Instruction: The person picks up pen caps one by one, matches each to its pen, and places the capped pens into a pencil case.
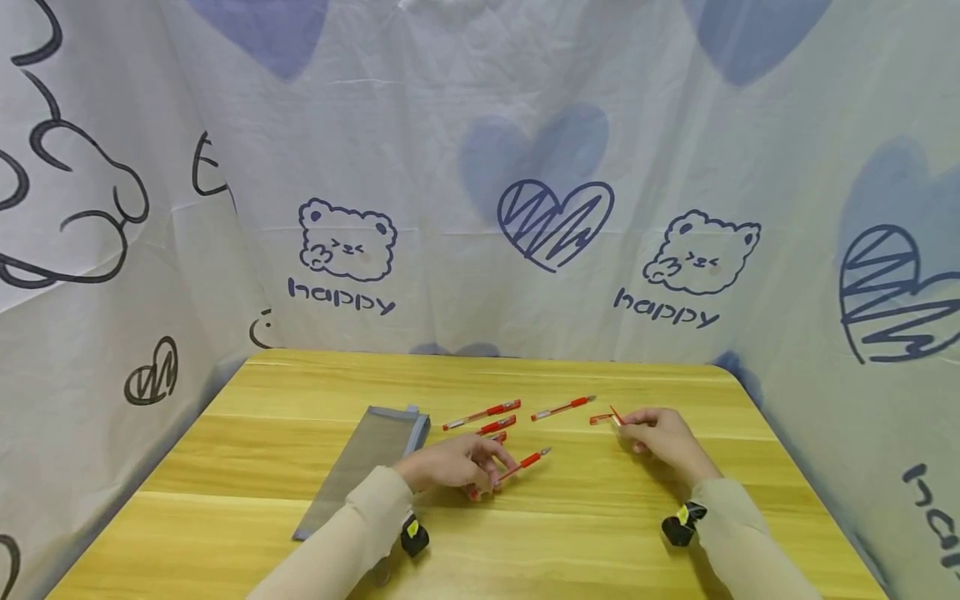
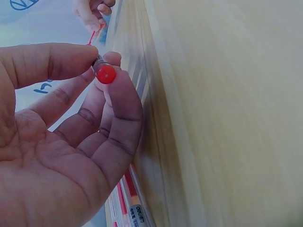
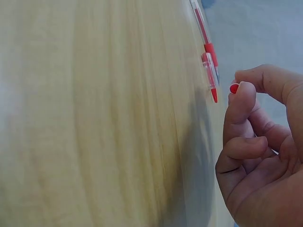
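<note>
My left hand (image 1: 453,463) pinches an uncapped red gel pen (image 1: 531,460) near its tail, tip pointing right. In the left wrist view, the pen's round red end (image 2: 106,74) shows between thumb and forefinger. My right hand (image 1: 663,437) pinches a small red pen cap (image 1: 617,417), apart from that pen. Only the red end of the pinched cap (image 3: 234,88) appears in the right wrist view. Another red cap (image 3: 209,78) lies on the table beside a second uncapped pen (image 1: 562,408). Several capped red pens (image 1: 495,409) lie beyond my left hand, which partly hides them.
A grey mesh zip pouch (image 1: 352,467) lies flat on the wooden table (image 1: 570,542), left of the pens and partly under my left forearm. Printed white cloth (image 1: 450,283) hangs behind the table and along both sides.
</note>
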A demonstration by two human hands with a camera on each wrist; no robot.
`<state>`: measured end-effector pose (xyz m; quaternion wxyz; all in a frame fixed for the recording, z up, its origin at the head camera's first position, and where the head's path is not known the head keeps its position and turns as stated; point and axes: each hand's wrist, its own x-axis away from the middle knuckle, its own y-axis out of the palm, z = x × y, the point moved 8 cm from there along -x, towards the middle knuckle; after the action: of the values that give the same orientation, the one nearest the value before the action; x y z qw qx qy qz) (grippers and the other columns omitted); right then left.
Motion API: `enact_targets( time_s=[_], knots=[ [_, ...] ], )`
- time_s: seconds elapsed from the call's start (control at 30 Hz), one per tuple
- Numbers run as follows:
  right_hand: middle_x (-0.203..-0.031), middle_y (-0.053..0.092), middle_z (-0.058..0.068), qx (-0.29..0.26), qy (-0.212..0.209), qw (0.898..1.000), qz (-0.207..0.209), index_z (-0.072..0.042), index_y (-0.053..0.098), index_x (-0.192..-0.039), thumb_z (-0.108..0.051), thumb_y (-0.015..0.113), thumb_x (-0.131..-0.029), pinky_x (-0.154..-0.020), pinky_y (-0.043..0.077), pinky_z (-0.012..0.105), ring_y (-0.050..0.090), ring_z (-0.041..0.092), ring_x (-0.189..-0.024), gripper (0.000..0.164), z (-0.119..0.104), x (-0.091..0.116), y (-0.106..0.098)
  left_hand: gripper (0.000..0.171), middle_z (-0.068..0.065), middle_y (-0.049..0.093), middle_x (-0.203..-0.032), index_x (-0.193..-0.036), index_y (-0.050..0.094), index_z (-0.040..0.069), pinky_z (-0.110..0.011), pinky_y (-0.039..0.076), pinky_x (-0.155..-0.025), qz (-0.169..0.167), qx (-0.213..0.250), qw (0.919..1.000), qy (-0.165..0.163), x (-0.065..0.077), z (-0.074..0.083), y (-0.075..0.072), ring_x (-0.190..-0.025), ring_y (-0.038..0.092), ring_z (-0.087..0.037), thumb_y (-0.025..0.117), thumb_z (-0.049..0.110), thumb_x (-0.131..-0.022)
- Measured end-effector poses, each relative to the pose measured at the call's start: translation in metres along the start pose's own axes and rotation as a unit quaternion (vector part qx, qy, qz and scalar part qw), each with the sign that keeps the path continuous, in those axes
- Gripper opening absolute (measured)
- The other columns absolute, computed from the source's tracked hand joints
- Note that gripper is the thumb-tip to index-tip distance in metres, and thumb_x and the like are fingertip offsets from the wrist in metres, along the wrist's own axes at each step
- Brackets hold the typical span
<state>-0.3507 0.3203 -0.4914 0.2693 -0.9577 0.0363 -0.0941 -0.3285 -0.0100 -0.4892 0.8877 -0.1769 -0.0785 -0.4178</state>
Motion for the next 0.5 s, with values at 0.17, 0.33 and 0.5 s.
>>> enact_targets(
  time_s=[0.17,0.33,0.5],
  knots=[
    [-0.091,0.070,0.005,-0.007,-0.013,1.000,-0.017,0.003,0.072,-0.118,-0.019,0.077,-0.097,-0.058,0.048,0.027,0.061,0.014,-0.069,0.030,0.000,0.004,0.005,0.039,-0.010,0.069,-0.097,-0.133,0.072,0.006,-0.027,0.053,-0.066,0.008,-0.011,0.9999,0.009,0.001,0.001,-0.003,-0.077,0.061,-0.016,0.065,-0.005,-0.096],
    [-0.085,0.069,0.004,-0.010,-0.018,0.999,-0.026,0.002,0.072,-0.116,-0.021,0.078,-0.098,-0.055,0.047,0.027,0.061,0.014,-0.068,0.030,-0.003,0.011,0.009,0.037,-0.010,0.070,-0.099,-0.133,0.072,0.007,-0.028,0.053,-0.066,0.010,-0.015,0.9998,0.012,0.002,0.001,-0.004,-0.078,0.061,-0.016,0.066,-0.003,-0.098],
    [-0.082,0.068,0.002,-0.007,-0.028,0.999,-0.031,0.002,0.072,-0.114,-0.021,0.078,-0.098,-0.054,0.046,0.028,0.061,0.015,-0.067,0.028,-0.004,0.015,0.012,0.037,-0.011,0.070,-0.099,-0.131,0.073,0.008,-0.029,0.052,-0.067,0.010,-0.020,0.9996,0.015,0.003,0.001,-0.004,-0.078,0.061,-0.016,0.066,-0.003,-0.097]
  ],
)
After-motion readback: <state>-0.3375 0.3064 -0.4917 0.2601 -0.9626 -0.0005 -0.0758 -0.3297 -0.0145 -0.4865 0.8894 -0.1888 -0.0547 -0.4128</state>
